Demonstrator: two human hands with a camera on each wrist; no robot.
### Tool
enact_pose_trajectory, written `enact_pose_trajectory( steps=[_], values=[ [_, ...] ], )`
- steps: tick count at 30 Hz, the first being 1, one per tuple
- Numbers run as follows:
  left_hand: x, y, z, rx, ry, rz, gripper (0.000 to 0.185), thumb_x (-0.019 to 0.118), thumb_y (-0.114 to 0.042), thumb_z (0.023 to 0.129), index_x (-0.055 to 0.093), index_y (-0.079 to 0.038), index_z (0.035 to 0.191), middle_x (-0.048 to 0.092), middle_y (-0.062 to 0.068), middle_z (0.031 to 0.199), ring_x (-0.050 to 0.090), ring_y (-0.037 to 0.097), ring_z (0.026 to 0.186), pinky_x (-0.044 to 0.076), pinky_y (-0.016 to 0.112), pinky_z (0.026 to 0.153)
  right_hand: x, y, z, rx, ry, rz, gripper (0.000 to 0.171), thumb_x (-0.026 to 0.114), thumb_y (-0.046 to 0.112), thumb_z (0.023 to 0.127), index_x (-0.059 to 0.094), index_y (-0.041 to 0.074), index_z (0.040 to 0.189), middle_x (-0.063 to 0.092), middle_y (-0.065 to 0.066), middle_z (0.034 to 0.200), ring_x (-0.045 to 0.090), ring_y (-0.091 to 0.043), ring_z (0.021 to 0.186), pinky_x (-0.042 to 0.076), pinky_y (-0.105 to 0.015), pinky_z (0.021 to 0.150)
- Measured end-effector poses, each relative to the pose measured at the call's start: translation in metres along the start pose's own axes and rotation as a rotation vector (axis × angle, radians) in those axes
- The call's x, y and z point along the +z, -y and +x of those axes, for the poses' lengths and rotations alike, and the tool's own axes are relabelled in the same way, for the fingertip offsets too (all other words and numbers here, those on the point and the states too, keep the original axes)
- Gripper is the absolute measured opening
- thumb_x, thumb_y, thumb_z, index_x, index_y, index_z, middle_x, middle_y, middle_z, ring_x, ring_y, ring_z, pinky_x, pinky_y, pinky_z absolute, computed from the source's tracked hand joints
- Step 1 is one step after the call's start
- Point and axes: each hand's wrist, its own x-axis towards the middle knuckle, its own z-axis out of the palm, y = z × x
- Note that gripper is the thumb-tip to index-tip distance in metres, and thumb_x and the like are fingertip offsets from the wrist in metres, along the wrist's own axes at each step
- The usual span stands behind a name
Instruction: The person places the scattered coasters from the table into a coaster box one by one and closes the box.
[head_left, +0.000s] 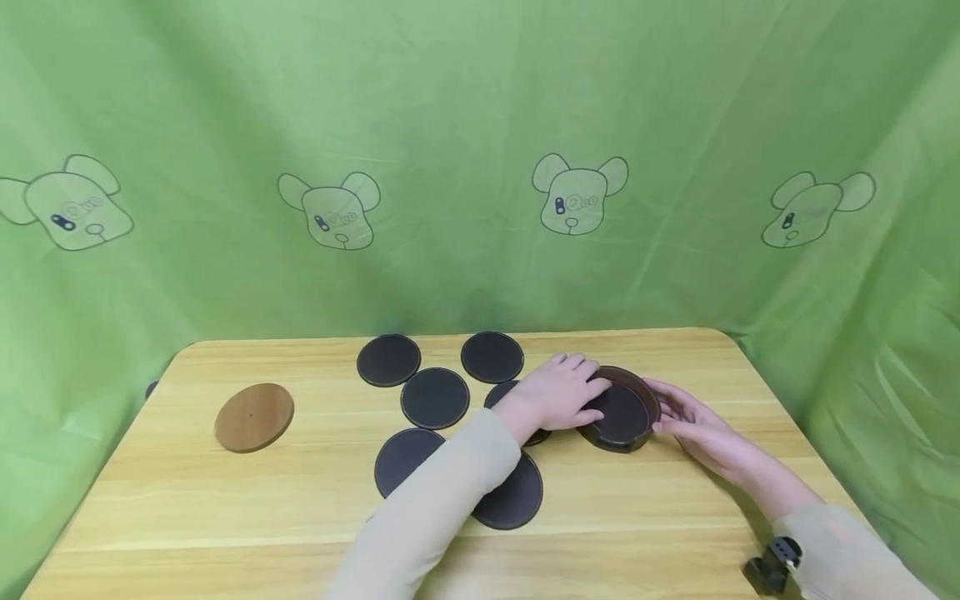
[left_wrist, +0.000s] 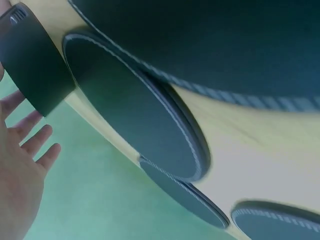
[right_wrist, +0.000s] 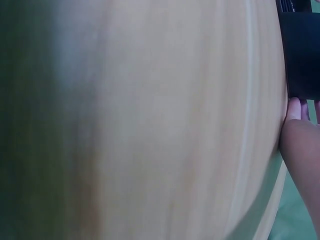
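Note:
A round dark brown coaster holder (head_left: 651, 398) with a raised wall and a gap at its front stands right of the table's middle. My right hand (head_left: 693, 429) grips its right side, thumb by the front gap and fingers along the outer wall. From the left, my left hand (head_left: 551, 396) reaches over the holder's left rim, fingers extended and thumb near its inside. In the left wrist view, spread fingers (left_wrist: 36, 143) show beside the holder's outer wall (left_wrist: 37, 60). A black round coaster (head_left: 498, 393) lies partly hidden beneath the left hand.
Several black stitched coasters (head_left: 435, 398) lie flat left of the holder; my left sleeve (head_left: 442, 500) covers parts of the nearer two. A brown wooden disc (head_left: 255, 417) sits at the left of the wooden table (head_left: 187, 517). Green curtains (head_left: 450, 267) enclose the back and sides.

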Motion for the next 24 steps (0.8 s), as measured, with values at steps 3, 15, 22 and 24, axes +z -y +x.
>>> enact_pose_trajectory(
  steps=[3, 15, 22, 24],
  values=[
    [0.000, 0.008, -0.007, -0.011, 0.006, 0.009, 0.059, 0.038, -0.059, 0.111, 0.041, -0.031, 0.163, 0.043, -0.002, 0.164, 0.038, 0.018, 0.154, 0.031, 0.039, 0.128, -0.001, -0.002, -0.001, 0.001, -0.009, -0.001, 0.060, 0.052, -0.007, 0.104, 0.040, 0.017, 0.158, 0.057, 0.015, 0.145, 0.058, 0.004, 0.130, 0.045, -0.009, 0.103],
    [0.006, 0.043, -0.035, -0.099, 0.006, -0.002, 0.057, 0.042, -0.057, 0.110, 0.047, -0.029, 0.159, 0.046, 0.002, 0.163, 0.039, 0.025, 0.155, 0.030, 0.047, 0.129, -0.003, -0.004, 0.000, -0.032, 0.007, 0.015, 0.060, 0.052, -0.008, 0.104, 0.042, 0.018, 0.158, 0.057, 0.014, 0.147, 0.058, 0.003, 0.131, 0.045, -0.010, 0.105],
    [0.013, 0.063, -0.055, -0.149, 0.003, -0.006, 0.057, 0.043, -0.058, 0.110, 0.049, -0.028, 0.158, 0.049, 0.003, 0.160, 0.041, 0.026, 0.152, 0.031, 0.051, 0.126, -0.002, -0.003, 0.000, -0.022, 0.007, 0.007, 0.061, 0.052, -0.007, 0.104, 0.037, 0.010, 0.161, 0.057, 0.013, 0.146, 0.058, 0.003, 0.131, 0.045, -0.012, 0.107],
    [0.015, 0.069, -0.060, -0.163, -0.004, -0.012, 0.057, 0.044, -0.058, 0.109, 0.050, -0.027, 0.157, 0.050, 0.003, 0.158, 0.042, 0.025, 0.150, 0.032, 0.051, 0.125, -0.002, -0.004, 0.001, -0.023, 0.011, 0.007, 0.060, 0.052, -0.007, 0.104, 0.038, 0.013, 0.160, 0.057, 0.013, 0.146, 0.058, 0.002, 0.131, 0.046, -0.013, 0.107]
  ],
)
